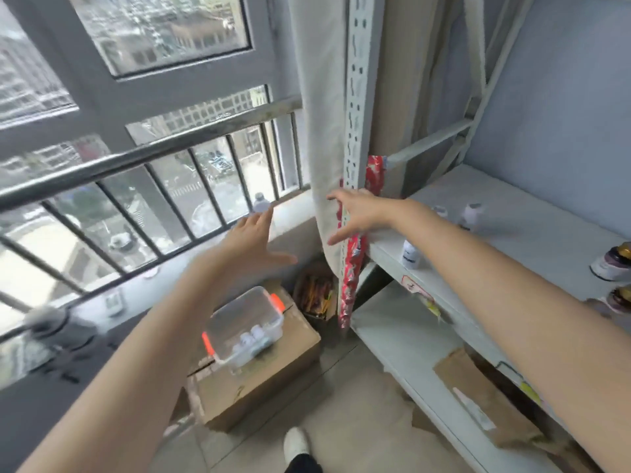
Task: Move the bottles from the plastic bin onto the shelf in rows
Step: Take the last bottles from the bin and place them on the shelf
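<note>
A clear plastic bin point(222, 322) with orange clips sits on a cardboard box low in the middle, with two or three white-capped bottles point(252, 337) inside. On the pale shelf point(526, 213) at right stand a white bottle point(410, 255) near the front edge, another white bottle point(471, 216) further back, and dark gold-capped bottles point(613, 262) at the right edge. My left hand point(252, 244) hovers open above the bin, fingers spread, holding nothing. My right hand point(358, 216) is open with spread fingers beside the shelf's perforated upright.
A window with a metal railing point(143, 158) fills the left; a small bottle point(260, 203) stands on the sill. A red wrapped roll point(351, 281) leans by the shelf upright point(356, 97). The cardboard box point(273, 370) sits on the floor; a lower shelf holds cardboard point(478, 394). A white shoe point(297, 445) shows below.
</note>
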